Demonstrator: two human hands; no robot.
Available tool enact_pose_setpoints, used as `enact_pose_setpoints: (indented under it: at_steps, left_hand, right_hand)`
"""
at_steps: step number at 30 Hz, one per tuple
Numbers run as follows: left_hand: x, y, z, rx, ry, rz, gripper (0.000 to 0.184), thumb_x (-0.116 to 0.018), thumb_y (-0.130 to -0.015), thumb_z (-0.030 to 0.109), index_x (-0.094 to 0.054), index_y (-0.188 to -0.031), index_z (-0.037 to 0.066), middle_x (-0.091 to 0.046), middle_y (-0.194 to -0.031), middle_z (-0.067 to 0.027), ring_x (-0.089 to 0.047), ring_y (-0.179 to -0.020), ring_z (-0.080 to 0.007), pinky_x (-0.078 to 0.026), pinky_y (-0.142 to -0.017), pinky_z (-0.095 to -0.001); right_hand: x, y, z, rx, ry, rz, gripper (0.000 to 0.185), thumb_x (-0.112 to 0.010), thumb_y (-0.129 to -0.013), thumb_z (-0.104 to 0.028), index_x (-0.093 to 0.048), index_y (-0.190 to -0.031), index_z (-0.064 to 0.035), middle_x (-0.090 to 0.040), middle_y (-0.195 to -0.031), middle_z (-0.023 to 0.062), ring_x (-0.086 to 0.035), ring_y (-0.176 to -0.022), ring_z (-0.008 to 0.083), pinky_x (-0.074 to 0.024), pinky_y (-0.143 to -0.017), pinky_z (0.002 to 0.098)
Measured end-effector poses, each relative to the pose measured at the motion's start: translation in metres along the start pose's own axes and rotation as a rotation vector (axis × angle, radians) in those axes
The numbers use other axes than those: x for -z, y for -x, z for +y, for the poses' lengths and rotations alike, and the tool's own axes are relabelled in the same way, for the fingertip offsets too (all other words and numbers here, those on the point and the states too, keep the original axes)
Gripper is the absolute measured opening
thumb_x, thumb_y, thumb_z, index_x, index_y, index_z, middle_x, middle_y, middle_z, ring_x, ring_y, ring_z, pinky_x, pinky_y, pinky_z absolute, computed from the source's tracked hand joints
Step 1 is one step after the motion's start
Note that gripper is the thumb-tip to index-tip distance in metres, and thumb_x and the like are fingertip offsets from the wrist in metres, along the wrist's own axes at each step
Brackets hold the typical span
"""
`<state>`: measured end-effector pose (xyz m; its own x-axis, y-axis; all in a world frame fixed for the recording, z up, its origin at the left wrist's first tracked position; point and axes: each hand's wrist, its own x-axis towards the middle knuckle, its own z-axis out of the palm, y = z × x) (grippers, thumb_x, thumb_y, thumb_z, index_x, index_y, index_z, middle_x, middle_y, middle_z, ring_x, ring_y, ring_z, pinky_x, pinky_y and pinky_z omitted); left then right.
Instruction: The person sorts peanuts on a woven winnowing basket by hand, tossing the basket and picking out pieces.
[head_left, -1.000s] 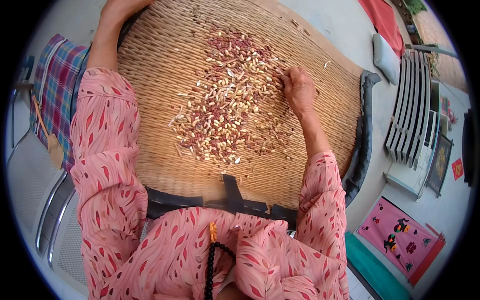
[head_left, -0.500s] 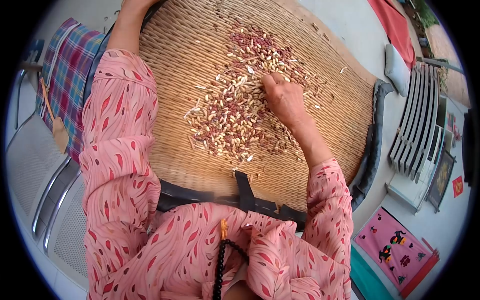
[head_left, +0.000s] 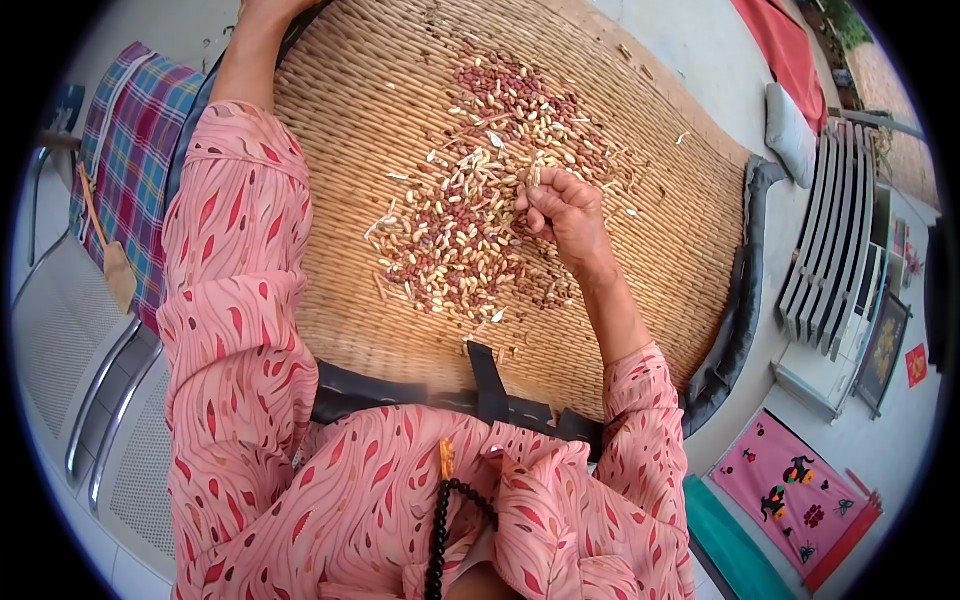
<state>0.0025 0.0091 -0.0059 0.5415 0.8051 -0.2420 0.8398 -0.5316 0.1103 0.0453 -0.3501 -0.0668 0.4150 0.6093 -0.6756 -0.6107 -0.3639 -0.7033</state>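
Fingers (head_left: 562, 184) of the right hand (head_left: 570, 222): thumb and fingertips pressed together, pinching a small pale piece (head_left: 533, 177), right of centre in the frame.
Woven tray (head_left: 340, 190): largest element, spread from the upper left to the lower centre and right of the frame, edged by a dark rim (head_left: 728, 325); its position nearly matches that of half a second ago.
Kernel pile (head_left: 455, 235): red-brown and pale kernels mixed with slender bits, on the tray at the centre of the frame; outline little altered between the last two views.
Left hand (head_left: 278, 6): at the dark rim, upper left, cut by the frame's edge; its grip cannot be told.
Right hand, change: half a second ago turned knuckles-up over the pile, fingertips hidden; now rolled, so that thumb and pinch show.
Pale piece, change: now visible at the fingertips; by judgement, the pick is made and the piece parted from the pile. Its exact kind, and whether more than one piece is held, cannot be told.
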Motion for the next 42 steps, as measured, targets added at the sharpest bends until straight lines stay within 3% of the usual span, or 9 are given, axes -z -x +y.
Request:
enact_pose_setpoints:
  at_steps: [5,11,20,29,32,39,42]
  left_hand:
    - [-0.002,-0.003,-0.002,-0.042,-0.003,0.025,0.043,-0.063,-0.068,0.027,-0.063,-0.099,-0.004,-0.064,-0.097,-0.0272,-0.063,-0.093,-0.0378,-0.050,-0.080,-0.0425]
    - [0.000,-0.002,0.000,-0.014,0.008,0.002,0.044,-0.063,-0.070,0.028,-0.063,-0.100,-0.004,-0.063,-0.098,-0.0270,-0.062,-0.095,-0.0379,-0.049,-0.081,-0.0428]
    - [0.002,0.004,0.001,-0.039,0.004,0.021,0.047,-0.063,-0.070,0.029,-0.061,-0.104,-0.003,-0.062,-0.104,-0.0269,-0.060,-0.099,-0.0383,-0.048,-0.084,-0.0434]
    - [-0.002,0.001,-0.003,-0.029,0.020,0.016,0.046,-0.061,-0.070,0.028,-0.061,-0.104,-0.003,-0.062,-0.103,-0.0267,-0.060,-0.099,-0.0382,-0.048,-0.085,-0.0424]
    - [-0.002,0.000,-0.004,-0.024,0.009,0.021,0.046,-0.062,-0.070,0.028,-0.061,-0.104,-0.003,-0.063,-0.103,-0.0265,-0.060,-0.099,-0.0378,-0.048,-0.084,-0.0423]
    - [-0.006,-0.003,-0.005,-0.009,-0.016,0.008,0.047,-0.063,-0.069,0.029,-0.062,-0.103,-0.003,-0.064,-0.100,-0.0258,-0.062,-0.096,-0.0372,-0.049,-0.083,-0.0423]
    - [-0.008,-0.003,-0.006,0.002,-0.015,0.005,0.047,-0.063,-0.069,0.030,-0.062,-0.103,-0.003,-0.064,-0.100,-0.0256,-0.062,-0.096,-0.0371,-0.050,-0.083,-0.0422]
  right_hand:
    - [0.000,0.000,0.000,-0.032,-0.173,-0.002,0.008,-0.052,-0.092,-0.004,-0.059,-0.092,-0.0025,-0.061,-0.070,0.0023,-0.047,-0.049,0.0034,-0.0355,-0.041,0.0168]
    - [0.000,0.000,-0.001,-0.016,-0.171,0.047,0.011,-0.053,-0.091,-0.004,-0.058,-0.081,-0.0036,-0.059,-0.066,0.0022,-0.044,-0.046,0.0039,-0.0344,-0.039,0.0184]
    - [-0.004,0.000,0.003,-0.027,-0.132,0.119,0.004,-0.058,-0.086,-0.002,-0.057,-0.082,-0.0018,-0.059,-0.065,0.0041,-0.044,-0.044,0.0049,-0.0347,-0.038,0.0192]
    - [-0.003,0.002,0.004,-0.057,-0.200,0.132,0.012,-0.058,-0.087,-0.003,-0.052,-0.076,-0.0049,-0.059,-0.063,0.0060,-0.045,-0.044,0.0060,-0.0365,-0.039,0.0197]
    - [-0.002,0.003,0.002,-0.080,-0.167,0.158,0.009,-0.056,-0.089,-0.004,-0.055,-0.080,-0.0032,-0.059,-0.063,0.0053,-0.045,-0.045,0.0058,-0.0377,-0.041,0.0195]
    - [0.030,0.024,0.004,-0.228,0.138,-0.096,0.009,-0.055,-0.091,-0.006,-0.061,-0.092,0.0006,-0.060,-0.069,0.0045,-0.046,-0.046,0.0056,-0.0386,-0.041,0.0193]
    - [0.044,0.028,-0.001,-0.248,0.003,-0.068,0.009,-0.054,-0.093,-0.007,-0.060,-0.094,-0.0014,-0.058,-0.070,0.0039,-0.042,-0.046,0.0047,-0.0375,-0.042,0.0190]
